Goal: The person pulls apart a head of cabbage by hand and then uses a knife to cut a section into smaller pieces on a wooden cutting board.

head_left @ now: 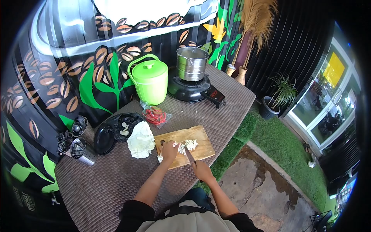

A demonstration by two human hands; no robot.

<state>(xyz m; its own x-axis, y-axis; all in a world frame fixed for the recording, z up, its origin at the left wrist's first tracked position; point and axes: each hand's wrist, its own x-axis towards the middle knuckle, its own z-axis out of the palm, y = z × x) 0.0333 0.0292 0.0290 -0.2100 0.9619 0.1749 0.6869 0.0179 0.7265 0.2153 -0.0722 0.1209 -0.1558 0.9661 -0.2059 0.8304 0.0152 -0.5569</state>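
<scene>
My right hand [202,171] is wrapped around the handle of a knife [189,155], whose blade points into a heap of shredded cabbage [190,145]. The heap lies on a wooden cutting board [206,150]. At the board's left part, my left hand [169,150] presses down with bent fingers on cabbage beside the blade; the piece under them is mostly hidden. Just left of the board rests a large pale cabbage leaf [140,140]. Behind the leaf sits a black plastic bag [123,125] with cabbage scraps on it.
A clear bag of red chillies [156,116] lies behind the board. Farther back stand a green lidded bucket [150,83] and a steel pot [191,65] on a black stove [185,91]. Metal cutlery holders [84,152] are at left. The woven-pattern table [104,185] ends at right.
</scene>
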